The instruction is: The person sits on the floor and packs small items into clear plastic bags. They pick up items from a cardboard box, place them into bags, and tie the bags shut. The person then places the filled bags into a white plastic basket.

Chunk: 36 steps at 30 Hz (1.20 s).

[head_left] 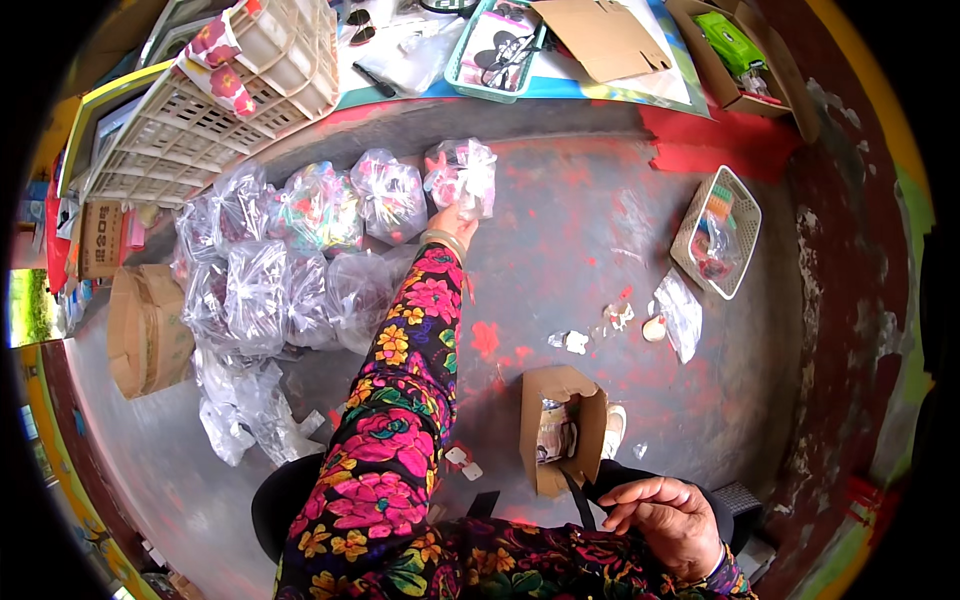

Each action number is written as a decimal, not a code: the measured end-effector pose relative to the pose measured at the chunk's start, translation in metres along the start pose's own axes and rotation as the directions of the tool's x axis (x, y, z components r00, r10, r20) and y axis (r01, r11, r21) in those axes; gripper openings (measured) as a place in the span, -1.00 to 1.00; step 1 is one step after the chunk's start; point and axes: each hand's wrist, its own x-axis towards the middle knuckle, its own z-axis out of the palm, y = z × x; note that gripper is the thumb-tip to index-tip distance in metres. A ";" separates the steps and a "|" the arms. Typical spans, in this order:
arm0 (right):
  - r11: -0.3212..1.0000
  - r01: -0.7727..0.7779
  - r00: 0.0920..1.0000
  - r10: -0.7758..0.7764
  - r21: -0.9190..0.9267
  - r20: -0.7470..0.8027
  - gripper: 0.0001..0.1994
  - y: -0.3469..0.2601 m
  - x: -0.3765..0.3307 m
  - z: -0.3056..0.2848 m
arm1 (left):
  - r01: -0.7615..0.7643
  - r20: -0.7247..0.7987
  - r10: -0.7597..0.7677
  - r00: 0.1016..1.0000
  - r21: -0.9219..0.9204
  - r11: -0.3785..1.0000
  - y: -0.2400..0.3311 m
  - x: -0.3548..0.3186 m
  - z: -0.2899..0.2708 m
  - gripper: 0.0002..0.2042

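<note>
My left hand (453, 226) reaches forward, its fingers closed on the near side of a clear plastic bag (468, 172) with pink things inside. This bag stands at the right end of the back row of bags on the floor. Just left of it is another tied clear bag (388, 195), and beyond that a bag with multicoloured contents (318, 207). My right hand (672, 522) hovers close to my body at the lower right. Its fingers are loosely bent, thumb and fingertips apart, and nothing shows between them. An open cardboard box (563, 425) stands in front of it.
Several more filled bags (258, 300) sit left of my forearm, beside a brown carton (148, 330) and crumpled plastic (250, 405). A white basket (718, 232) and a loose plastic bag (680, 312) lie right. Behind are a tilted crate (250, 80) and a green tray (497, 50).
</note>
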 end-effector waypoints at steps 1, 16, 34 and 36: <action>1.000 0.005 1.000 -0.005 -0.002 -0.002 -0.81 0.002 -0.003 0.002 | -0.011 0.002 0.011 1.000 0.075 0.997 0.002 -0.010 -0.002 -0.51; 0.962 0.254 0.963 -0.242 -0.100 0.119 -0.81 0.074 -0.074 0.016 | -0.574 0.405 -0.407 0.819 0.563 -0.594 0.140 -0.174 -0.077 -0.81; 0.836 0.540 0.832 -0.547 -0.095 -0.089 -0.78 0.111 -0.053 0.014 | 0.100 -0.122 0.053 0.991 0.424 -0.900 0.092 -0.498 -0.576 -0.74; 0.858 0.504 0.858 -0.511 -0.103 -0.052 -0.80 0.128 -0.045 0.032 | 0.164 -0.298 -0.037 0.954 0.620 -0.767 0.034 -0.545 -0.608 -0.70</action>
